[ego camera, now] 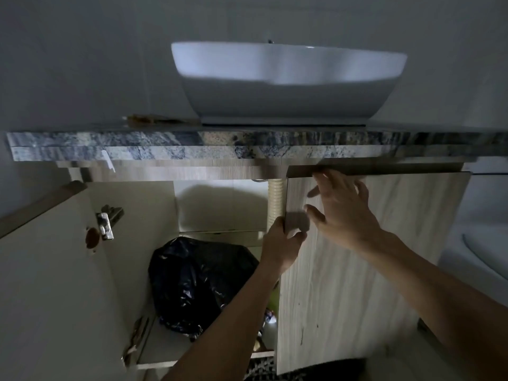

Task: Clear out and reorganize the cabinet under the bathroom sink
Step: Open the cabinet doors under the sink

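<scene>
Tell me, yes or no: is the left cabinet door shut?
No: the pale wooden left door is swung wide open, showing its metal hinge and the crumpled black plastic bag inside.

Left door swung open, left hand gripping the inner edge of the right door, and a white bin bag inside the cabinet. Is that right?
Not quite: the head view shows the bin bag is black, not white. The rest holds: the left door is swung open and the left hand grips the inner edge of the right door.

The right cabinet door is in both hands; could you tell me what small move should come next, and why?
Probably swing the right door open. The left hand grips its free edge, the right hand lies on its face, and it hides half the cabinet beside the black bag.
</scene>
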A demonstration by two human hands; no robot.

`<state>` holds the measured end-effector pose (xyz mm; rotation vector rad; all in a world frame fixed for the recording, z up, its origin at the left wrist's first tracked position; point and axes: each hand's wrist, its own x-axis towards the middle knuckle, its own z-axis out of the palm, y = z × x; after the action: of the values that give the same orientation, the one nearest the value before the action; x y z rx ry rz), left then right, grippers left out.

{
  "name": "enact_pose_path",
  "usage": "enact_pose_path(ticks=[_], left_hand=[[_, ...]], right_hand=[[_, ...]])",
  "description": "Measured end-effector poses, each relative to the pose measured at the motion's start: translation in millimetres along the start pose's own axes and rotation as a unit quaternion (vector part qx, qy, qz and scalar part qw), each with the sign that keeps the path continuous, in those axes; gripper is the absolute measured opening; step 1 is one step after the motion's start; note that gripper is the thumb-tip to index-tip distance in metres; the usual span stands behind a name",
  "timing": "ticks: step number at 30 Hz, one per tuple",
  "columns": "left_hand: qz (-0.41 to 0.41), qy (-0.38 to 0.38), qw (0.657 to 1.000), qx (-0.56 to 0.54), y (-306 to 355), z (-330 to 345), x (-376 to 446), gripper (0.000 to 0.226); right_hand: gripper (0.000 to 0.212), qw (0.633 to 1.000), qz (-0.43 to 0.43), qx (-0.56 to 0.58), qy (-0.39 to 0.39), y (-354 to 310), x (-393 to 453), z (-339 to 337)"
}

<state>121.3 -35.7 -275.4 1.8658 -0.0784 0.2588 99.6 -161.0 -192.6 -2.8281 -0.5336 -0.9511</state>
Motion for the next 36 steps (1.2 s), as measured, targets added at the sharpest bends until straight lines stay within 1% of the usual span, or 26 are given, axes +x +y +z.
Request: enact_pose_path(ticks=[2,4,5,7,8,10,12,13,15,17,20,21,22,24,25,26,30,33,36], left_hand=[[0.017,0.001,1.000,-0.004,0.1,-0.3,-9.0,0.042],[0.049,0.012,0.999,-0.005,0.0,0.8,-24.0,0.031],[0.063,0.018,0.998,-0.006,-0.7,2.7,-31.7,0.024],[0.078,0.015,0.996,-0.039,-2.4,7.3,-48.6,0.009],[0.082,0.005,0.995,-0.064,-0.4,10.3,-57.8,0.009],[0.094,-0.015,0.990,-0.101,3.7,16.8,-76.5,0.020],[0.124,-0.025,0.987,-0.096,7.2,23.3,-96.5,0.033],[0.145,-0.027,0.987,-0.072,9.6,26.8,-107.1,0.036],[0.181,-0.030,0.983,-0.025,12.3,35.2,-126.6,0.035],[0.214,-0.044,0.976,0.003,17.3,43.4,-147.0,0.030],[0.273,-0.107,0.955,0.035,28.5,59.8,-177.2,0.018],[0.279,-0.137,0.950,0.041,33.2,66.8,-187.5,0.021],[0.283,-0.163,0.944,0.052,37.9,74.4,-196.6,0.034],[0.279,-0.206,0.934,0.089,47.0,91.5,-212.5,0.069],[0.273,-0.227,0.929,0.100,51.8,100.1,-218.9,0.079],[0.266,-0.247,0.926,0.106,57.8,108.5,-225.5,0.085],[0.253,-0.300,0.911,0.127,82.1,141.6,-245.9,0.092],[0.266,-0.322,0.897,0.148,96.9,163.9,-253.8,0.091],[0.287,-0.336,0.883,0.161,104.9,185.7,-254.5,0.091]], right_hand=[[0.043,0.999,0.014,0.026,0.012,-3.4,-6.3,-8.3],[0.039,0.999,0.020,0.036,0.009,-4.7,-15.9,-20.3],[0.039,0.999,0.025,0.030,0.001,-4.7,-21.6,-27.5],[0.049,0.999,0.037,0.010,-0.029,-4.7,-32.8,-44.2],[0.053,0.998,0.048,0.004,-0.041,-4.6,-38.0,-54.0],[0.054,0.995,0.071,0.017,-0.064,-5.5,-49.9,-76.6],[0.048,0.992,0.089,0.037,-0.077,-6.7,-63.2,-98.3],[0.047,0.992,0.094,0.040,-0.077,-7.6,-70.8,-108.2],[0.049,0.990,0.114,0.041,-0.074,-5.9,-84.8,-125.3],[0.049,0.985,0.142,0.058,-0.085,0.6,-96.3,-139.5],[0.044,0.970,0.192,0.053,-0.140,17.8,-111.4,-160.7],[0.044,0.965,0.207,0.038,-0.159,22.8,-116.6,-169.8],[0.041,0.960,0.216,0.026,-0.175,28.4,-121.5,-178.1],[0.027,0.951,0.236,0.020,-0.200,36.1,-133.9,-195.7],[0.021,0.947,0.243,0.004,-0.207,38.7,-139.8,-202.5],[0.017,0.946,0.244,-0.021,-0.210,42.5,-144.6,-206.7],[0.019,0.952,0.211,-0.143,-0.172,60.6,-161.4,-204.1],[0.013,0.942,0.211,-0.203,-0.163,80.4,-177.8,-197.9],[0.018,0.930,0.222,-0.259,-0.138,99.6,-191.8,-194.4]])
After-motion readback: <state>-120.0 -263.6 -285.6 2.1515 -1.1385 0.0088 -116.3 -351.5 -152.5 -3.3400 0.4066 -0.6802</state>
